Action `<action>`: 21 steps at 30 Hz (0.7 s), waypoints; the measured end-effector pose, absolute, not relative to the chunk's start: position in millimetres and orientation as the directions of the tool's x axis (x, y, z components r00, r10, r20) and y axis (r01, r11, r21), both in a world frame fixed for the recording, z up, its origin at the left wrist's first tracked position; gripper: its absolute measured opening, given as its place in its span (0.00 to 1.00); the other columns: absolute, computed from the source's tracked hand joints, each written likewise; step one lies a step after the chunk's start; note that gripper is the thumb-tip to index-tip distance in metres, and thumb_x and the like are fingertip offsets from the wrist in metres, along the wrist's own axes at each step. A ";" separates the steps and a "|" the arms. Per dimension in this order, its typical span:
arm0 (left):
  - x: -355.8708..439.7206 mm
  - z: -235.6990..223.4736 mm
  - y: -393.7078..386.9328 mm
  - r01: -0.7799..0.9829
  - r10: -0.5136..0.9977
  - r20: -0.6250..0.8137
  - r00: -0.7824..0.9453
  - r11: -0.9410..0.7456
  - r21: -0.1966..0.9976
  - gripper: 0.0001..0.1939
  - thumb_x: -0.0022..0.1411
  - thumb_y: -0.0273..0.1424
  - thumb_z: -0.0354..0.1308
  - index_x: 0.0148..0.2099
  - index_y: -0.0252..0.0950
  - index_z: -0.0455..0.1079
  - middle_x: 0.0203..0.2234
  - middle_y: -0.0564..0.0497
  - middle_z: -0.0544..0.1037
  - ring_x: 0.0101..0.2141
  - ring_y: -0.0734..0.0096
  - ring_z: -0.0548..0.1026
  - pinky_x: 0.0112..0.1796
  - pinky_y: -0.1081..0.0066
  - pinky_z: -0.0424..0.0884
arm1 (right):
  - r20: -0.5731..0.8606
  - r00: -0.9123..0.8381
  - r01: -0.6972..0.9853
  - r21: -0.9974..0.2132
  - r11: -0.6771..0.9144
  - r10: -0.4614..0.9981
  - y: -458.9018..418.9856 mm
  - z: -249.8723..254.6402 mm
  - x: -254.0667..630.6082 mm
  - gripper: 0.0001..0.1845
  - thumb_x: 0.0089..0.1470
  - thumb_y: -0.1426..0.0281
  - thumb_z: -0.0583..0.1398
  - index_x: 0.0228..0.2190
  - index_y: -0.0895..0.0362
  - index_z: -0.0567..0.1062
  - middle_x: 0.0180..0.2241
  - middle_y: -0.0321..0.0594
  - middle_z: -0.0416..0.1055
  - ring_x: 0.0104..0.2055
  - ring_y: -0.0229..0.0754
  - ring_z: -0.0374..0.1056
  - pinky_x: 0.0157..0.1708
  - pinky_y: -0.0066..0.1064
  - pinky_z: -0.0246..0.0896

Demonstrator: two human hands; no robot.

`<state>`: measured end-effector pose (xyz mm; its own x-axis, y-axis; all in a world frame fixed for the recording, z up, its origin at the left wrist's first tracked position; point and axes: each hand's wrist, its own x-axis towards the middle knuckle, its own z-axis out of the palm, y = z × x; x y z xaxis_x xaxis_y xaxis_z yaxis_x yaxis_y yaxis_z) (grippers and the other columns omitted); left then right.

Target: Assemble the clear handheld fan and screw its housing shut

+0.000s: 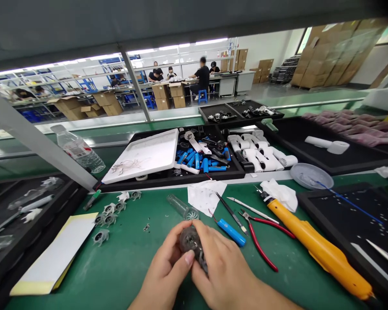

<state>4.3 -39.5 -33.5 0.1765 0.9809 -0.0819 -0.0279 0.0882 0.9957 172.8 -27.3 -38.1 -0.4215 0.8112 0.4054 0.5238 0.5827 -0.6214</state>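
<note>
Green mat (126, 267) below: I see left hand (166, 269) and right hand (221, 262) grasping the dark housing (188, 239), visible length slanting toward right palm.

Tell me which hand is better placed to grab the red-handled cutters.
Right, probably: the right hand is nearer the red-handled cutters, while the left hand would have to reach across. Both hold the dark part, so the left would need to grip it alone.
</note>
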 end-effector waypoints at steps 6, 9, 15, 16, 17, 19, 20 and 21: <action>-3.3 -34.4 -35.9 -0.048 0.966 -0.173 0.194 0.185 0.981 0.26 0.69 0.44 0.57 0.64 0.41 0.62 0.59 0.44 0.72 0.59 0.54 0.71 0.60 0.63 0.67 | 0.347 -0.411 0.470 -0.712 0.522 0.843 -28.4 -28.2 174.3 0.30 0.59 0.70 0.56 0.61 0.62 0.60 0.54 0.57 0.73 0.53 0.60 0.72 0.49 0.53 0.73; -0.1 -34.4 -35.5 0.001 0.972 -0.159 0.174 0.161 0.987 0.26 0.69 0.45 0.57 0.64 0.41 0.63 0.60 0.45 0.72 0.61 0.55 0.69 0.61 0.63 0.65 | 0.330 -0.394 0.460 -0.737 0.495 0.858 -28.9 -31.4 172.1 0.29 0.58 0.71 0.55 0.60 0.64 0.62 0.52 0.58 0.74 0.52 0.59 0.73 0.49 0.52 0.73; 2.0 -23.2 -30.1 0.298 0.998 -0.038 0.055 0.019 0.954 0.26 0.60 0.47 0.65 0.55 0.39 0.69 0.47 0.46 0.79 0.49 0.57 0.77 0.51 0.67 0.74 | 0.258 -0.551 0.331 -0.806 0.491 0.794 -21.1 -30.1 172.8 0.47 0.49 0.70 0.62 0.67 0.70 0.54 0.60 0.62 0.67 0.61 0.61 0.67 0.58 0.49 0.67; 0.7 -18.5 -26.5 0.337 0.998 -0.032 0.058 0.010 0.941 0.25 0.60 0.47 0.66 0.53 0.39 0.70 0.46 0.47 0.79 0.48 0.58 0.78 0.50 0.68 0.75 | 0.252 -0.573 0.297 -0.823 0.485 0.780 -19.1 -25.1 176.0 0.50 0.49 0.67 0.64 0.67 0.69 0.53 0.61 0.62 0.66 0.62 0.61 0.66 0.59 0.49 0.66; -0.5 -13.4 -22.0 0.367 0.997 -0.019 0.075 -0.009 0.930 0.24 0.60 0.46 0.65 0.53 0.40 0.71 0.46 0.48 0.80 0.47 0.58 0.78 0.49 0.69 0.76 | 0.255 -0.576 0.270 -0.837 0.476 0.776 -17.3 -18.7 180.2 0.50 0.50 0.63 0.65 0.67 0.68 0.54 0.61 0.61 0.66 0.62 0.61 0.66 0.60 0.50 0.65; -0.9 -3.9 -11.4 0.411 0.987 0.034 0.160 -0.098 0.906 0.22 0.60 0.46 0.65 0.54 0.43 0.72 0.47 0.49 0.81 0.47 0.59 0.79 0.49 0.70 0.76 | 0.294 -0.518 0.247 -0.847 0.470 0.803 -15.6 -4.1 191.5 0.40 0.55 0.60 0.63 0.64 0.61 0.61 0.59 0.54 0.70 0.59 0.57 0.68 0.59 0.47 0.64; 0.2 -0.4 -6.0 0.433 0.974 0.068 0.217 -0.159 0.887 0.22 0.61 0.45 0.65 0.54 0.45 0.73 0.48 0.50 0.81 0.47 0.59 0.80 0.50 0.70 0.75 | 0.321 -0.447 0.266 -0.844 0.467 0.835 -16.1 3.0 198.3 0.30 0.59 0.60 0.60 0.60 0.59 0.67 0.55 0.50 0.73 0.56 0.54 0.70 0.58 0.45 0.64; 2.4 1.6 -1.1 0.455 0.955 0.103 0.278 -0.225 0.862 0.21 0.61 0.44 0.65 0.54 0.47 0.73 0.48 0.51 0.81 0.47 0.60 0.80 0.51 0.71 0.75 | 0.345 -0.365 0.305 -0.833 0.462 0.864 -17.6 9.2 205.7 0.22 0.62 0.62 0.57 0.54 0.57 0.72 0.50 0.47 0.76 0.52 0.51 0.71 0.55 0.43 0.66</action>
